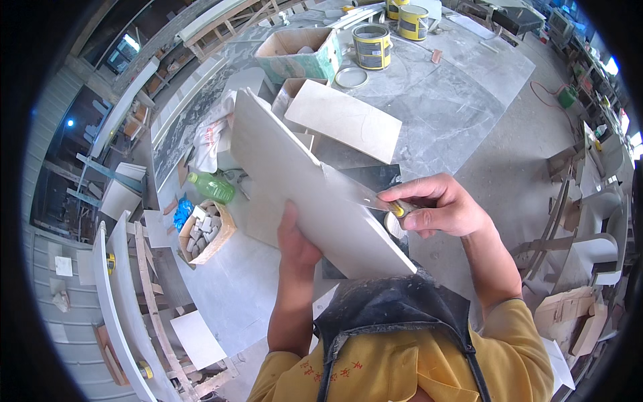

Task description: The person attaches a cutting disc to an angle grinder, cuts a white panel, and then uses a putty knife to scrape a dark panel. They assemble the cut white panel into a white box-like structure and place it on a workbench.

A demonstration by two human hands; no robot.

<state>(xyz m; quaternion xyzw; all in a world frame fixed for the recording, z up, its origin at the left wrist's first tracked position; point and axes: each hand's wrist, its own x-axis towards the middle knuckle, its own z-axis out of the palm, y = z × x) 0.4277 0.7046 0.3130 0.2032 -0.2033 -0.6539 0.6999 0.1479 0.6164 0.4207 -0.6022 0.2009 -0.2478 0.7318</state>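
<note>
A pale beige stone or tile panel [296,171] is held tilted in front of me, its near corner close to my black apron [392,301]. My left hand [299,238] grips the panel's left edge, the thumb on its face and the fingers hidden behind. In my right hand [444,206] is a putty knife [359,193], its thin metal blade lying along the panel's right edge. A round off-white thing [394,225], perhaps putty, shows just under the right hand. Behind it lies a dark slab [371,176].
A second beige panel [346,120] rests by a cardboard box [301,53]. Yellow-and-black cans [371,47] stand on the grey slab-topped table [427,110]. To the left are a green bottle [213,187] and a carton [221,238] of small stone pieces. White panels [118,311] lean at far left.
</note>
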